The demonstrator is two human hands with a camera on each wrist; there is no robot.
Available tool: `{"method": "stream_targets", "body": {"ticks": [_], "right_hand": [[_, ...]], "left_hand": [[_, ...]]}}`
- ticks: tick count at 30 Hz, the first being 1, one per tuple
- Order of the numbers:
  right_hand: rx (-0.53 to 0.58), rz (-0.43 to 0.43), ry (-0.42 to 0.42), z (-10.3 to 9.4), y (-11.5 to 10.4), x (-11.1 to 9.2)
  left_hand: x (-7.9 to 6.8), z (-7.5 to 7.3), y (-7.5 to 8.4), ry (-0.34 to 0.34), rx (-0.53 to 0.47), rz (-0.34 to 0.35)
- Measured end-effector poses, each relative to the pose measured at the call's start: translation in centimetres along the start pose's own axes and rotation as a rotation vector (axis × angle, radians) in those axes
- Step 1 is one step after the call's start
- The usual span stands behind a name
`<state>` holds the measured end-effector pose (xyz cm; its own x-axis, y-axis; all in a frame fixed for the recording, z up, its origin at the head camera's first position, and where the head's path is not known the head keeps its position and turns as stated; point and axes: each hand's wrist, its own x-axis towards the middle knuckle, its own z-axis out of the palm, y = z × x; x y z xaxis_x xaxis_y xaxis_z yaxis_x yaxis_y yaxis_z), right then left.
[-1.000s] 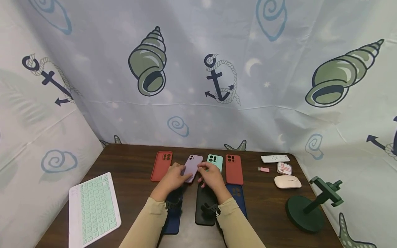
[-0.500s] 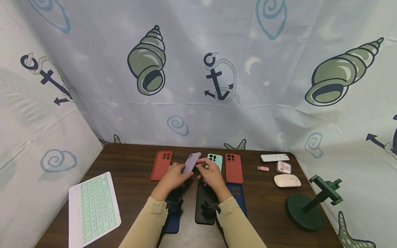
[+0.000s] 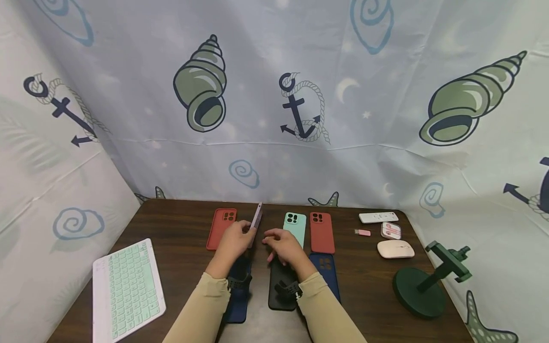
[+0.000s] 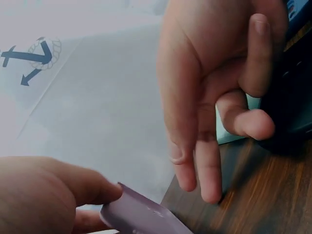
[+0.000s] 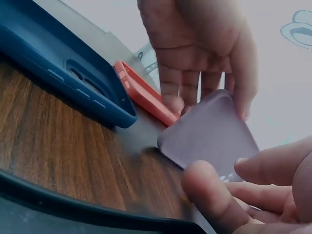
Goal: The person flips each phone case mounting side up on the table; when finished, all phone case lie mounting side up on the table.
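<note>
My left hand (image 3: 233, 242) grips a lavender phone case (image 3: 256, 219) by its edge, raised off the table and turned nearly edge-on in the head view. Thumb and fingers pinch it in the left wrist view. My right hand (image 3: 285, 245) hovers just to the right with loosely bent fingers, apart from the case. Around them lie a red phone case (image 3: 219, 231), a mint phone case (image 3: 297, 229), a second red case (image 3: 322, 234), and a black case (image 3: 280, 289) under the right wrist. A navy case (image 3: 237, 305) is partly hidden below the left forearm.
Another navy case (image 3: 327, 274) lies right of the right forearm. A keyboard (image 3: 133, 286) sits at the left. On the right are a remote (image 3: 378, 217), a pink USB stick (image 3: 362, 233), a small square case (image 3: 391, 231), a mouse (image 3: 395, 249) and a green stand (image 3: 420, 293).
The lavender case has been lifted and tilted from lying nearly flat to standing on edge in the left hand. My right hand has come away from it, its fingers loosening.
</note>
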<state>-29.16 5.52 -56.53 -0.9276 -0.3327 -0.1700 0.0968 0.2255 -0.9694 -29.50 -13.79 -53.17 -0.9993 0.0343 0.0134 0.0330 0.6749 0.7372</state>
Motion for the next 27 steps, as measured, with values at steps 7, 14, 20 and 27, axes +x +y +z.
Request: {"method": "stream_targets", "body": {"ticks": [7, 14, 20, 27], "right_hand": [[-0.044, 0.016, 0.008, 0.4, -0.1, 0.0], [-0.054, 0.038, 0.006, 0.5, -0.3, -0.1], [-0.053, 0.041, -0.008, 0.4, -0.1, -0.1], [-0.039, 0.041, -0.025, 0.4, -0.1, -0.1]], "left_hand": [[-0.1, -0.4, 0.3, 0.045, -0.028, -0.005], [-0.3, -0.6, 0.0, 0.083, 0.021, -0.008], [0.0, -0.2, -1.0, 0.086, 0.198, -0.004], [0.2, 0.7, -1.7, 0.0, 0.365, 0.001]]}}
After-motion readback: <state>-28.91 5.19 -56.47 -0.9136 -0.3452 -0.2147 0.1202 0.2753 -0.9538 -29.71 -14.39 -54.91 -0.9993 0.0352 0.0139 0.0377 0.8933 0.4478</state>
